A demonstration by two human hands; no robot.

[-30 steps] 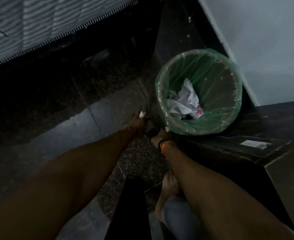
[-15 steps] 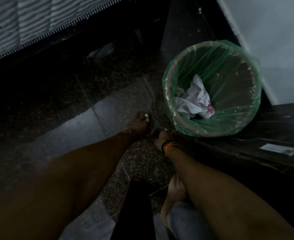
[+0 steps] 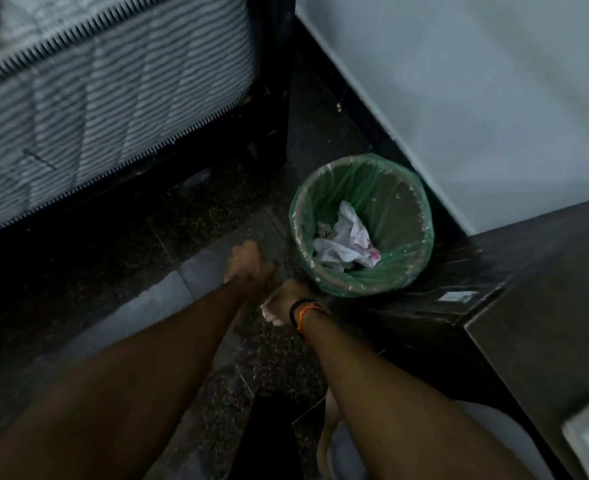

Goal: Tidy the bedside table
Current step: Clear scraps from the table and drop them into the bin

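A waste bin (image 3: 421, 206) with a green liner stands on the dark floor between the wall and the bedside table (image 3: 545, 258). Crumpled white paper with pink marks (image 3: 346, 242) lies inside it. Both my hands are low, just left of the bin. My left hand (image 3: 251, 265) is curled and blurred, and its contents are hidden. Right beside it, my right hand (image 3: 286, 301), with dark and orange wristbands, has white paper scraps (image 3: 268, 315) showing under its palm.
A striped mattress (image 3: 78, 116) on a black bed frame fills the upper left. The pale wall (image 3: 476, 98) runs behind the bin. A small white card (image 3: 457, 296) lies on the dark bedside table. My bare foot (image 3: 327, 424) is on the speckled floor below.
The view has pulled up and back. My left hand's small white scrap no longer sticks out of its fingers; white scraps now show under my right hand. The hands have closed together.
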